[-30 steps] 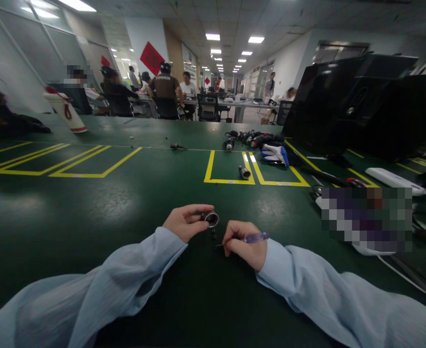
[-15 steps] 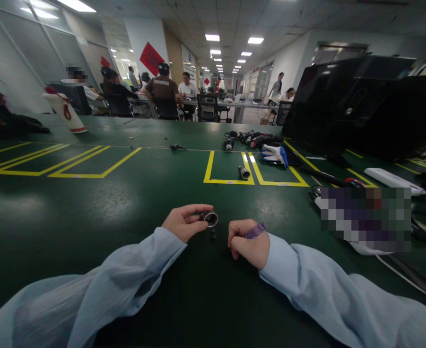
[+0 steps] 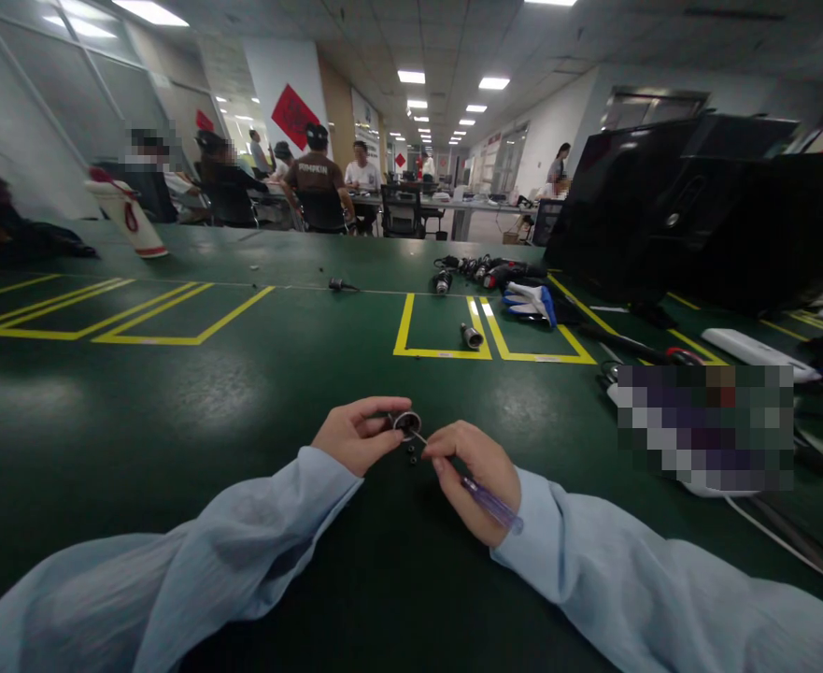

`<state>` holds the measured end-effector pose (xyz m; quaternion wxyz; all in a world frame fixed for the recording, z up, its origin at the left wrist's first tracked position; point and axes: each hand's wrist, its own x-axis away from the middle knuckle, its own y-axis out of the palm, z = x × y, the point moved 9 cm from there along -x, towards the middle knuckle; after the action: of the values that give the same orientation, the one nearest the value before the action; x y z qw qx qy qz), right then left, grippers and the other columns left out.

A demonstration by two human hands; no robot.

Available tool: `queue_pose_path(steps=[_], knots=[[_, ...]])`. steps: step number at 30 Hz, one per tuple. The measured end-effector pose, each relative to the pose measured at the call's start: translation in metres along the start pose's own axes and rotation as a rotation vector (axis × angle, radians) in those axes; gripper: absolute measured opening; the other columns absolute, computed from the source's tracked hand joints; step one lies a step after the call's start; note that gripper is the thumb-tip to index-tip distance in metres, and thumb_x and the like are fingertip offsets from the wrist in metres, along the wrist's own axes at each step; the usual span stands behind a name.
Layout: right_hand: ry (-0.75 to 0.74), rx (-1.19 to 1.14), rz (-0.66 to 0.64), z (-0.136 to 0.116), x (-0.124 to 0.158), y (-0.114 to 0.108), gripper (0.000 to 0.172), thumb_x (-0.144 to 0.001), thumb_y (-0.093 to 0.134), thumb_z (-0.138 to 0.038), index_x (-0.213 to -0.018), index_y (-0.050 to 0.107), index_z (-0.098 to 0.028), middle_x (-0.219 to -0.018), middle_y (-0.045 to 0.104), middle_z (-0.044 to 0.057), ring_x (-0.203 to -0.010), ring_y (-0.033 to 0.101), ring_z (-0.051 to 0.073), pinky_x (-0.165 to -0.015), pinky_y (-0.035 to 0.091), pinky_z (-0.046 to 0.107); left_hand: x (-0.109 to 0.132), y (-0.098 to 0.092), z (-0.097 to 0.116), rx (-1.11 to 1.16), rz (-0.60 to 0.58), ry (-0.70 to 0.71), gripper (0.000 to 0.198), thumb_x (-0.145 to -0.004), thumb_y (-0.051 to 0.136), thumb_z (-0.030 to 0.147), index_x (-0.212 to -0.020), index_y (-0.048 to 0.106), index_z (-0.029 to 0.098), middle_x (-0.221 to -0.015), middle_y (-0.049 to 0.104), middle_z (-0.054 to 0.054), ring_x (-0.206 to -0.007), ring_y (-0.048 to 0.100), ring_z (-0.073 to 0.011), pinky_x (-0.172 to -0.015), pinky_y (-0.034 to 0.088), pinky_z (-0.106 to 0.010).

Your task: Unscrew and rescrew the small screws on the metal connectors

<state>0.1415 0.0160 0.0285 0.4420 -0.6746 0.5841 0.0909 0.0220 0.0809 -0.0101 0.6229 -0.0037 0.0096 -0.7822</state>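
Note:
Pinched between the thumb and fingers of my left hand (image 3: 361, 434) is a round metal ring-shaped part (image 3: 406, 420), its opening turned toward me. My right hand (image 3: 474, 472) is closed around a screwdriver (image 3: 489, 505) with a clear purple handle. The thin shaft points up and left, its tip at the part's opening; how far inside it reaches I cannot tell. Small dark nut-like pieces (image 3: 412, 454) lie on the green tabletop just below the part, between my hands.
A metal fitting (image 3: 471, 336) lies inside a yellow-taped outline. Farther back are a dark pointed part (image 3: 342, 284), tangled cables and tools (image 3: 481, 269), and a blue-white glove (image 3: 530, 302). Black monitors (image 3: 663, 206) stand at right, a white cup (image 3: 127, 218) at left. People sit beyond the table.
My right hand has turned, bringing the screwdriver's shaft leftward to the metal part's opening, while its handle swung down toward my wrist. My left hand has stayed almost still.

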Motion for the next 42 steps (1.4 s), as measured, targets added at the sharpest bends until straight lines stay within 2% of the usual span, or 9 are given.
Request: queue_pose_path(steps=[5,13,19,31,35,38,42], knots=[[-0.083,0.129,-0.037,-0.005,0.001,0.008,0.018,-0.072,0.042,-0.005,-0.083,0.049,-0.017,-0.078,0.057,0.006,-0.072,0.051,0.016,-0.065,0.043,0.029,0.003,0.005,0.002,-0.014,-0.024,0.016,0.036,-0.055,0.066,0.012,-0.091,0.06,0.011,-0.082,0.069,-0.006,-0.08,0.064,-0.0189,-0.079,0.051,-0.031],[-0.172,0.187,-0.042,-0.013,0.001,0.015,0.019,-0.072,0.04,-0.004,-0.083,0.048,-0.017,-0.076,0.057,0.006,-0.071,0.051,0.016,-0.064,0.044,0.028,0.005,-0.001,0.006,-0.036,0.116,0.097,0.021,-0.051,0.065,0.011,-0.072,0.06,0.01,-0.09,0.066,-0.008,-0.075,0.065,-0.0178,-0.075,0.052,-0.029],[-0.222,0.25,-0.046,-0.021,0.001,0.018,0.019,-0.07,0.04,-0.002,-0.081,0.047,-0.016,-0.073,0.057,0.007,-0.067,0.05,0.016,-0.061,0.044,0.028,0.004,-0.002,0.006,-0.05,0.146,0.112,0.015,-0.052,0.062,0.01,-0.067,0.059,0.011,-0.087,0.066,-0.008,-0.072,0.065,-0.017,-0.07,0.053,-0.026],[-0.167,0.387,-0.144,-0.013,0.005,0.033,0.017,-0.067,0.046,-0.006,-0.081,0.048,-0.015,-0.075,0.054,0.008,-0.068,0.048,0.019,-0.061,0.041,0.03,0.004,-0.004,0.004,-0.118,0.173,0.122,0.013,-0.051,0.059,0.011,-0.064,0.059,0.012,-0.086,0.066,-0.008,-0.075,0.064,-0.0178,-0.066,0.053,-0.025],[-0.164,0.329,-0.115,-0.018,0.001,0.028,0.016,-0.067,0.044,-0.006,-0.079,0.05,-0.015,-0.072,0.055,0.008,-0.066,0.049,0.018,-0.059,0.041,0.029,0.004,-0.006,0.005,-0.132,0.183,0.113,0.013,-0.052,0.059,0.012,-0.065,0.058,0.012,-0.084,0.066,-0.008,-0.074,0.064,-0.0186,-0.062,0.054,-0.025],[-0.022,0.157,-0.039,-0.008,-0.003,0.015,0.015,-0.067,0.042,-0.007,-0.073,0.051,-0.017,-0.066,0.056,0.005,-0.063,0.05,0.016,-0.06,0.041,0.028,0.001,-0.009,0.006,-0.101,0.174,0.109,0.015,-0.052,0.06,0.012,-0.067,0.058,0.011,-0.085,0.065,-0.008,-0.072,0.064,-0.019,-0.058,0.055,-0.026],[0.432,-0.124,-0.027,0.037,0.001,0.01,0.014,-0.062,0.04,-0.007,-0.058,0.048,-0.018,-0.051,0.054,0.0,-0.052,0.051,0.014,-0.052,0.04,0.026,-0.005,-0.017,0.002,-0.031,0.17,0.054,0.021,-0.051,0.064,0.012,-0.071,0.058,0.011,-0.082,0.066,-0.007,-0.07,0.065,-0.0196,-0.065,0.055,-0.032]])
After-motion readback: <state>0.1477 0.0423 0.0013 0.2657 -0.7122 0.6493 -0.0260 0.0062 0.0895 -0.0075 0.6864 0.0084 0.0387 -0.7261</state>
